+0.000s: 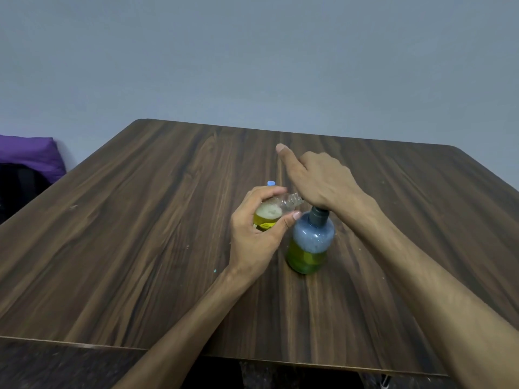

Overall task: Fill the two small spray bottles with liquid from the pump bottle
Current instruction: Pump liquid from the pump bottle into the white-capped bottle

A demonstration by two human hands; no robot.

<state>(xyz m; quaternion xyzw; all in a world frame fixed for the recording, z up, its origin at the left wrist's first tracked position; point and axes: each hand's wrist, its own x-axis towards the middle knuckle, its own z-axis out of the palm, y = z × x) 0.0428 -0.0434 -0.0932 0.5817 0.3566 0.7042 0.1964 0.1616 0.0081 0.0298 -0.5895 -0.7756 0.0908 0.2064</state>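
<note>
Right hand (320, 181) presses down on the dark pump head of the round clear pump bottle of green liquid (310, 242), index finger sticking straight out. Left hand (254, 231) grips a small clear spray bottle with yellow-green foamy liquid (271, 211), tilted, open neck just beside the spout. Filling is under way, it seems; next calls for steady strokes, neck kept under the spout. Both stay over the dark wooden table (140, 220).
</note>
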